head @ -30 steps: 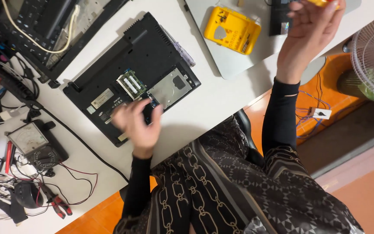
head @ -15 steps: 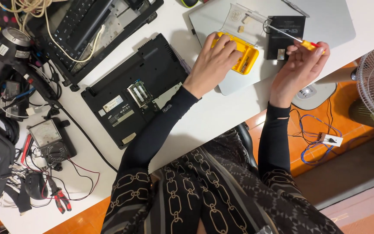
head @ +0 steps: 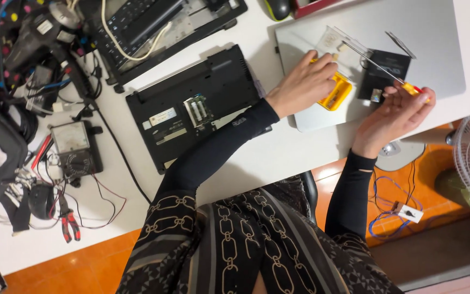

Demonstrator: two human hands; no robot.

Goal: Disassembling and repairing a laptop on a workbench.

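- The white surface was crowded at its left end with cables and a meter; its near edge ran just beside the person's lap.
- A yellow case lay on the closed grey laptop, near that laptop's front edge.
- The left hand lay flat, fingers pressing the case.
- The right hand was raised, pinching a screwdriver.

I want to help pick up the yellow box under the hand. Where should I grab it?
Grip the yellow box across its two long sides, at the free end nearest the desk edge. The left hand covers its far end, and it lies flat on the grey laptop lid, so come from above.
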